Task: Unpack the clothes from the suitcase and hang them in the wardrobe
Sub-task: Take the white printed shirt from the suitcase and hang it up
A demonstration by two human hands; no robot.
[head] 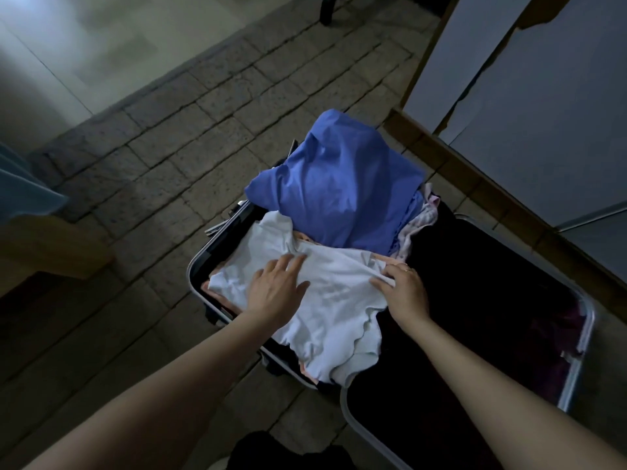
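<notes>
Lying open on the tiled floor, the suitcase is split into two halves: left half packed, right half a dark interior with contents too dim to make out

Progress: early, by the look of it. Left half is heaped with clothes; nothing in view is on a hanger, and the pale panelled wardrobe stands just beyond the case at upper right, its inside unseen

Contents, top layer:
- white garment, frilled hem, spread across the near part of the left half and overhanging the central edge
- blue garment, bunched at the far end, touching the white one
- pale pink and patterned pieces showing underneath, at the edges

Left hand: fingers straight and spread, palm down flat on the white garment, gripping nothing

Right hand: fingers curled, pinching a fold at the white garment's right edge; ring on one finger

Remaining: lift out every piece and hang it
</notes>
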